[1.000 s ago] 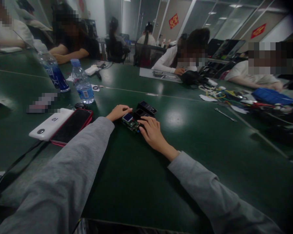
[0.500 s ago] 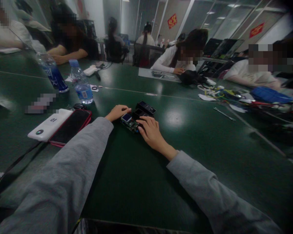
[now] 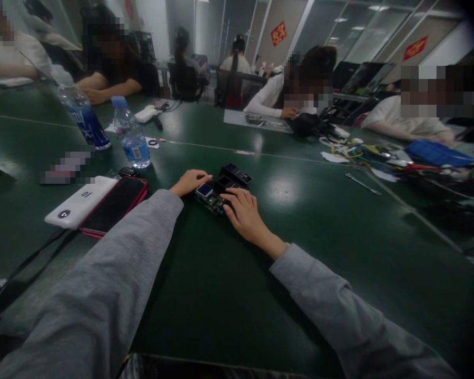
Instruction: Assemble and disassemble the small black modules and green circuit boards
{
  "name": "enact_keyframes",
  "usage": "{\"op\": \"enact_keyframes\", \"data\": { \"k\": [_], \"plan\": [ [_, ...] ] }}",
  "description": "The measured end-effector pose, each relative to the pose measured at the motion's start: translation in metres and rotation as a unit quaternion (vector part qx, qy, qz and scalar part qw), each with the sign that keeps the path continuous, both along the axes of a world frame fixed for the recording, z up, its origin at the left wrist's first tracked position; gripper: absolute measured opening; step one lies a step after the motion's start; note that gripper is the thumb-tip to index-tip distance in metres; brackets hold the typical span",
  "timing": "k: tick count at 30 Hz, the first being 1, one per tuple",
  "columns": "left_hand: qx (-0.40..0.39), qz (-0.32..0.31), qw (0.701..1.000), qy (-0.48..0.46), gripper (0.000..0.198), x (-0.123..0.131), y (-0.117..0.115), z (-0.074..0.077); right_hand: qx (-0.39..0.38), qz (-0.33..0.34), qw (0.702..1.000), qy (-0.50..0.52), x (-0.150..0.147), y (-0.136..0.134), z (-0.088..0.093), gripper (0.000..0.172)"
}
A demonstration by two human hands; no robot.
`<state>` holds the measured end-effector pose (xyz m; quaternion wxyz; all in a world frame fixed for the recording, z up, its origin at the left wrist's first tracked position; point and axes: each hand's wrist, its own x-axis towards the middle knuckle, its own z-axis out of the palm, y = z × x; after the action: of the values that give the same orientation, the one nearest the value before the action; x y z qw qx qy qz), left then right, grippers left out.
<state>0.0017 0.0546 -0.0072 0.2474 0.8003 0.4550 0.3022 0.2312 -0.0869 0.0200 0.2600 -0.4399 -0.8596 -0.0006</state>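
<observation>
On the bench (image 3: pixel 221 289), a circuit board (image 3: pixel 213 203) lies at centre, between the left fingers (image 3: pixel 201 174) and the right fingers (image 3: pixel 242 196). Just behind the board is a case (image 3: pixel 239 174). To the left, a phone (image 3: pixel 114 208) lies alongside a flat device (image 3: pixel 77 208), the latter on the phone's left. Behind both stands a bottle (image 3: pixel 132 142), with a second bottle (image 3: pixel 89 125) farther back and left. Well to the right lies a wrench (image 3: pixel 362 184); behind it, cables (image 3: pixel 353 150). At the far side, a mat (image 3: pixel 234 118) lies before a person (image 3: pixel 269 98).
</observation>
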Motion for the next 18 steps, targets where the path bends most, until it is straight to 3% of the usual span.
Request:
{"op": "enact_keyframes", "data": {
  "k": [18],
  "plan": [
    [0.014,0.01,1.0,0.006,0.044,0.0009,0.0016,-0.0035,0.012,-0.006,0.999,0.03,0.0008,-0.0025,0.0029,0.031]
  ]
}}
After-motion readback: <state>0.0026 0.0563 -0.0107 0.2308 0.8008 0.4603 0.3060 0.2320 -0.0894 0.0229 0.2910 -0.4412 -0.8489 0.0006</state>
